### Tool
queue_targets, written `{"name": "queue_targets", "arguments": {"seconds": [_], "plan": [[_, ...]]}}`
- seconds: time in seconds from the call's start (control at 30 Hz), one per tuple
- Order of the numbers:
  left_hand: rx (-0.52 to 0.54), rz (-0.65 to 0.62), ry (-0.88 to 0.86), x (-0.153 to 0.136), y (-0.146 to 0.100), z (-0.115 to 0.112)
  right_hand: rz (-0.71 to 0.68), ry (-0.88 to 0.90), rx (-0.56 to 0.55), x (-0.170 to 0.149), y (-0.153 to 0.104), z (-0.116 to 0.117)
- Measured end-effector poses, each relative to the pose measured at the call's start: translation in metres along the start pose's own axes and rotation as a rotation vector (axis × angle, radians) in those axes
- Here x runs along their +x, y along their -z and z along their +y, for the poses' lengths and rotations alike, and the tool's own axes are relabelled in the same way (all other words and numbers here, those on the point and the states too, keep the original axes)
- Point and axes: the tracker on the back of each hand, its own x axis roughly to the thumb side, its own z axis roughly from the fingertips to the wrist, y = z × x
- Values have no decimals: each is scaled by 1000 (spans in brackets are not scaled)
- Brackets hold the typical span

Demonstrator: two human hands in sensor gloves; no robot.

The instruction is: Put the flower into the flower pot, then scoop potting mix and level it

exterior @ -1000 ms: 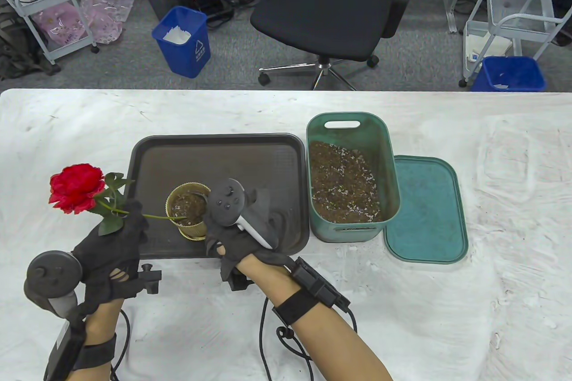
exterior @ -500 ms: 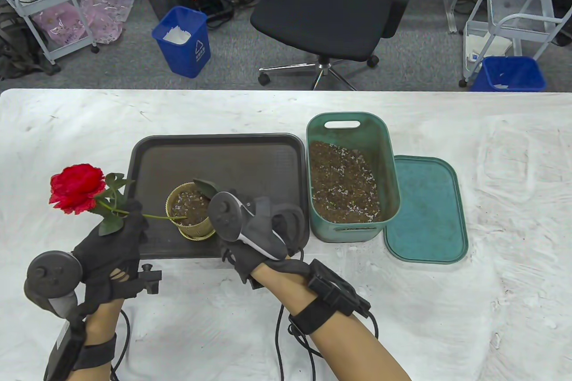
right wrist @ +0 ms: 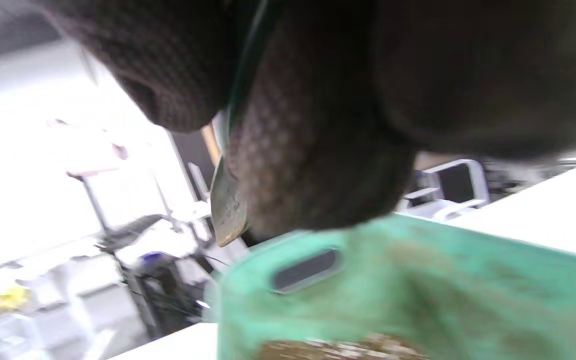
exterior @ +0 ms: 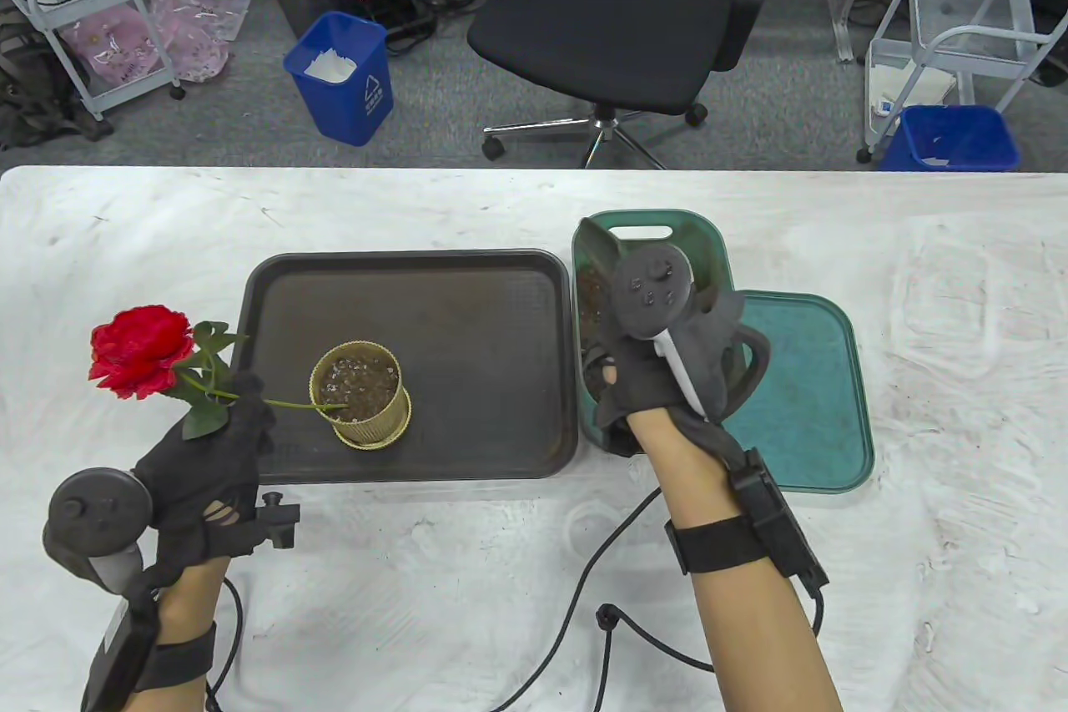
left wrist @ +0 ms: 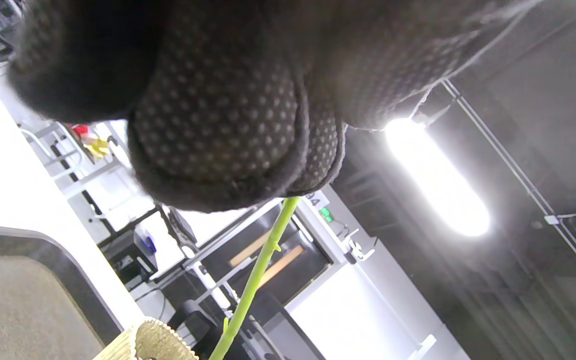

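Note:
A red flower [exterior: 138, 349] leans left of the dark tray [exterior: 434, 286]; its green stem [exterior: 292, 406] reaches into the gold flower pot [exterior: 360, 395], which holds potting mix. My left hand [exterior: 242, 411] pinches the stem beside the leaves. In the left wrist view the stem [left wrist: 263, 260] comes out from under my fingers [left wrist: 218, 125] down to the pot rim [left wrist: 158, 342]. My right hand [exterior: 638, 366] grips a dark scoop [exterior: 599, 243] over the green bin [exterior: 642, 226] of potting mix [exterior: 590, 295]. The scoop tip [right wrist: 227, 210] hangs above the bin wall [right wrist: 393, 280].
The bin's teal lid [exterior: 801, 395] lies flat to its right. An office chair [exterior: 617, 2] and blue waste bins [exterior: 342, 78] stand beyond the table's far edge. Cables [exterior: 576, 603] trail from both wrists over the near table.
My right hand has left the pot and swung right and away, carrying the scoop over the green bin. The left hand and flower have stayed put.

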Motion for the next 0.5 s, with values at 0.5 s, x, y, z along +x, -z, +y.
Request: {"name": "queue_targets", "arguments": {"seconds": [0.5], "plan": [[1,1,2,0,1,1,261,-175,640,-51,41,65]]}}
